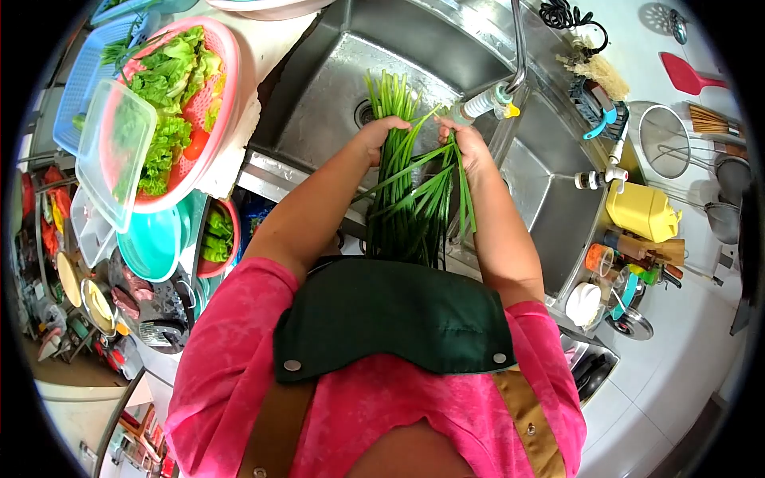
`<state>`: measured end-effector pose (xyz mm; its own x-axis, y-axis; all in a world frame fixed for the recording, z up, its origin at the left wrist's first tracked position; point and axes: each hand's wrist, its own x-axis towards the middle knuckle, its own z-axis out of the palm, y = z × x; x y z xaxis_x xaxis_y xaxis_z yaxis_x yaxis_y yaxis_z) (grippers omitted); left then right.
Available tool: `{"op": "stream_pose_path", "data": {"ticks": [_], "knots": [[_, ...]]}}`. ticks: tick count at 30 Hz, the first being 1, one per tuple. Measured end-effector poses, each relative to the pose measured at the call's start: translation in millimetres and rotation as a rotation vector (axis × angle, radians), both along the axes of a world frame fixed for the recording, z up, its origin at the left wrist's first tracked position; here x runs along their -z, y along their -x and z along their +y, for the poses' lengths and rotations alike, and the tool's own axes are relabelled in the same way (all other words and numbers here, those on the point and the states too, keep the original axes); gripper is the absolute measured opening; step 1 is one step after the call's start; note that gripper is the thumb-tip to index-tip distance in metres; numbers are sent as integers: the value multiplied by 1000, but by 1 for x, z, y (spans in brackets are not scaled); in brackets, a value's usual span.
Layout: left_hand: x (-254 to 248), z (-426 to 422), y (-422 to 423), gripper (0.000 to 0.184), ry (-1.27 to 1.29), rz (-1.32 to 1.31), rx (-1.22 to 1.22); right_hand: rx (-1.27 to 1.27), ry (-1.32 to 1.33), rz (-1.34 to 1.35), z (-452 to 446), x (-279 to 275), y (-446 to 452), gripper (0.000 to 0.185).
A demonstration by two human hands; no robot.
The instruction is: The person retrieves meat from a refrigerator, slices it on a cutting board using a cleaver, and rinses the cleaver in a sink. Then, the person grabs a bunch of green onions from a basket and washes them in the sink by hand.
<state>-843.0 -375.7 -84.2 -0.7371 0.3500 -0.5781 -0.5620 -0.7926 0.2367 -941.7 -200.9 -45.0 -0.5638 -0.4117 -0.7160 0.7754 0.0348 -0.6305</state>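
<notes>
A thick bunch of long, flat-leaved garlic chives [390,187] hangs over the near edge of the steel sink basin [319,119], its cut ends pointing toward the drain. My left hand [381,135] is closed around the bunch near those ends. To its right, my right hand [464,143] pinches a few separate chive leaves, which bend down and across the bunch. The tips of the leaves drop in front of the dark green apron [390,315], where part of them is hidden.
Above the divider hangs a faucet [486,102], with a second basin [550,183] on the right. On the left stand a pink colander [227,103] of lettuce and tomato, a clear lid [119,151] and a teal bowl [151,243]. A yellow jug [637,211] stands at the right.
</notes>
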Motion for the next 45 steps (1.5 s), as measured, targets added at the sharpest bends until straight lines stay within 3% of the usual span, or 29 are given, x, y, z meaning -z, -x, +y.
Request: {"op": "stream_pose_path", "data": {"ticks": [1,2,4,5,9,12,18,20,21,24,25,29,33,39,45], "knots": [[-9,2,-1,14,41,-21,-3,-71,104,-73,1,-5,0,27],[-13,5,0,15,81,-42,-6,-72,103,-73,-2,-7,-4,27],[-13,11,3,18,86,10,-5,-23,-184,144,-13,-13,-19,38],[-12,13,3,21,91,60,-4,-135,-276,247,-14,-12,-21,41],[-4,11,5,18,95,25,-8,-267,-120,101,-13,-23,-17,27],[-8,5,3,14,167,-14,-22,-200,-120,174,-10,-34,-21,22],[-14,8,1,18,129,34,71,-50,70,-79,-7,-9,-16,23],[-27,12,-3,24,133,-5,-63,-35,126,-157,-10,-13,-18,27],[-26,10,-3,24,133,-6,-63,-80,3,-90,-10,-10,-15,36],[-20,9,-3,24,50,53,18,-73,-129,64,-22,-25,-25,39],[-19,10,-2,24,51,104,37,-142,-189,93,-16,-1,-14,40],[-12,12,-1,26,10,147,27,-110,-208,7,-19,8,-8,38],[-8,12,-1,30,-17,141,-29,-72,-62,8,-20,-20,-16,29],[-9,11,-2,30,36,92,-50,60,-101,22,-18,4,-11,32],[9,11,3,29,49,60,-40,101,-124,22,-21,-14,-19,33]]}}
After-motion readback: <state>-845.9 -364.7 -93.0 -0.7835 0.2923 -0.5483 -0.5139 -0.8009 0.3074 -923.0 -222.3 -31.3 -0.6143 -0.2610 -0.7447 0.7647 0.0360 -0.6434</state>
